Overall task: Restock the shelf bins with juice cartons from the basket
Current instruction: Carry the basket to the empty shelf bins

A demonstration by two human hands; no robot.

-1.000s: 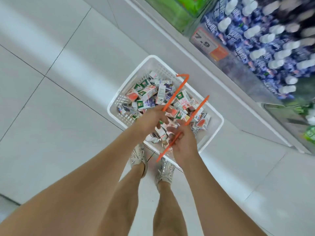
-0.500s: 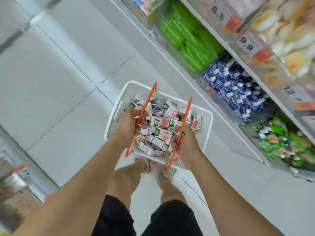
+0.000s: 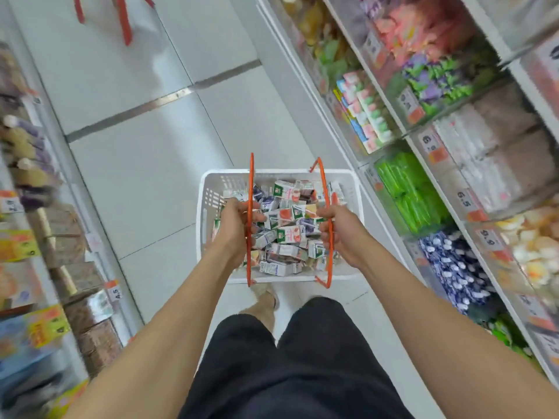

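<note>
Right of the basket runs a tall shelf unit (image 3: 472,164) of clear bins with price tags; the bin (image 3: 408,192) nearest the basket's right wall holds bright green packs, and the one (image 3: 453,267) nearer the person holds blue-and-white pouches. Left of the basket, across pale floor tiles (image 3: 145,182), stands another shelf (image 3: 45,237) whose goods are too blurred to name, perhaps boxed snacks. Below the basket in the view are the person's black shorts (image 3: 287,358), and one shoe (image 3: 266,297) shows just under its near edge. The white slotted basket (image 3: 211,189) is held in front of the person by its two orange handles, both raised upright and apart. The left hand (image 3: 234,225) has its fingers curled round the left handle (image 3: 250,182); the right hand (image 3: 341,229) grips the right handle (image 3: 323,182) the same way, thumb towards the middle. The juice cartons (image 3: 287,234), small and mostly white with green, red or purple print, lie jumbled inside the basket between the hands, heaped near its rim.
</note>
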